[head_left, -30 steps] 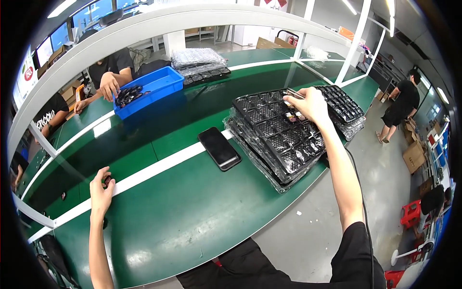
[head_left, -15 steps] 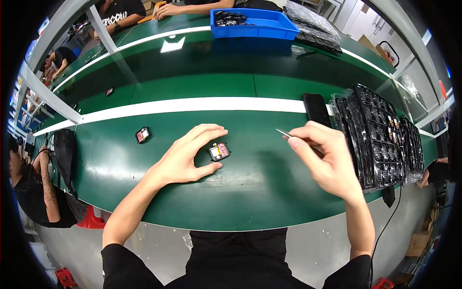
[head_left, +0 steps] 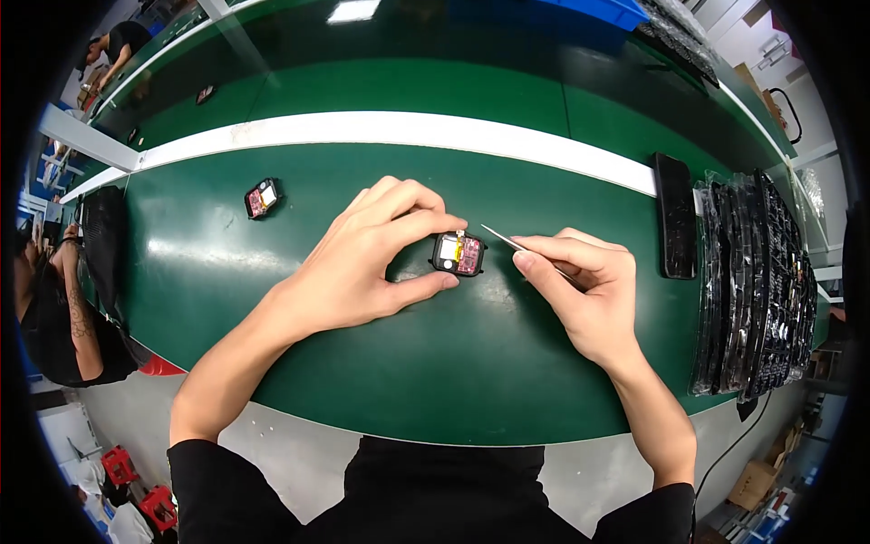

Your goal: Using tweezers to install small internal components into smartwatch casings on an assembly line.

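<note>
An opened smartwatch case [head_left: 458, 255], black and squarish, lies on the green bench with a red circuit board and a silver-white part with yellow tape showing. My left hand [head_left: 358, 249] holds it by its edges, index fingertip at the top side and thumb at the bottom. In my right hand [head_left: 584, 286] a thin pair of metal tweezers [head_left: 504, 238] is pinched between thumb and fingers. The tip points up and left, just off the case's upper right corner, apart from it. A second opened watch case [head_left: 263, 198] rests farther left, touched by neither hand.
At right stand stacked black plastic trays [head_left: 757, 286] in clear wrap, beside a black phone [head_left: 674, 216]. A white rail [head_left: 390, 127] crosses behind my hands. Beyond it lie another small watch case [head_left: 206, 94] and a blue bin [head_left: 603, 11]. A co-worker's arm [head_left: 82, 317] shows at far left.
My view has tilted down and shifted. My left fingers have closed in on the watch case, which now sits more level. The tweezers have come much closer to it.
</note>
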### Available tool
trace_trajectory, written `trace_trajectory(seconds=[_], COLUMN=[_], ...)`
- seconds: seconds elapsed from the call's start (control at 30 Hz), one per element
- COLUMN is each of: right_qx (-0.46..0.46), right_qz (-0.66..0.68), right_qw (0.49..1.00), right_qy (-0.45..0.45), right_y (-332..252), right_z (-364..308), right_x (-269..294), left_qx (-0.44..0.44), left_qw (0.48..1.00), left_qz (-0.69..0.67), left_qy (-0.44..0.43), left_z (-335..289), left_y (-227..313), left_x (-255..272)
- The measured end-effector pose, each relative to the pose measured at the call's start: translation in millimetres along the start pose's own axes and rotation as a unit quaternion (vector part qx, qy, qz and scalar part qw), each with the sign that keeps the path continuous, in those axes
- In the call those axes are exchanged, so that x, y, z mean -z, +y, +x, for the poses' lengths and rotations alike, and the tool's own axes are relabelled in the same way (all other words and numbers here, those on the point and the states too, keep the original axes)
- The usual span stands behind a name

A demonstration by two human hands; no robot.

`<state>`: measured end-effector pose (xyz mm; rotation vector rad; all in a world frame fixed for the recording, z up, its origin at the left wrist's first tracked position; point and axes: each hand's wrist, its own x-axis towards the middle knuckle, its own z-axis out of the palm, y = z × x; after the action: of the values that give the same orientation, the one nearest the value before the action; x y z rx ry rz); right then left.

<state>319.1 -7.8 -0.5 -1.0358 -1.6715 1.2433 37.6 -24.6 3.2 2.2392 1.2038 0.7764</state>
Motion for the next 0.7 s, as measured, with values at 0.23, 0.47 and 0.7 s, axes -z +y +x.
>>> trace_trajectory(seconds=[0.23, 0.47, 0.7], right_qx=[0.012, 0.011, 0.001], right_qz=[-0.058, -0.013, -0.075], right_qw=[0.998, 1.0, 0.996], right_qy=[0.001, -0.015, -0.039], right_y=[1.3, 3.1, -7.2], right_z=[-0.5, -2.8, -1.0], right_x=[3.7, 5.8, 4.2], left_qx=[0.049, -0.008, 0.034], left_qw=[0.999, 1.0, 0.997], left_qz=[-0.017, -0.026, -0.063], left_qy=[-0.014, 0.014, -0.019], left_z=[2.9, 1.9, 5.7], left_y=[3.7, 0.0, 6.9], left_x=[1.9, -3.1, -0.3])
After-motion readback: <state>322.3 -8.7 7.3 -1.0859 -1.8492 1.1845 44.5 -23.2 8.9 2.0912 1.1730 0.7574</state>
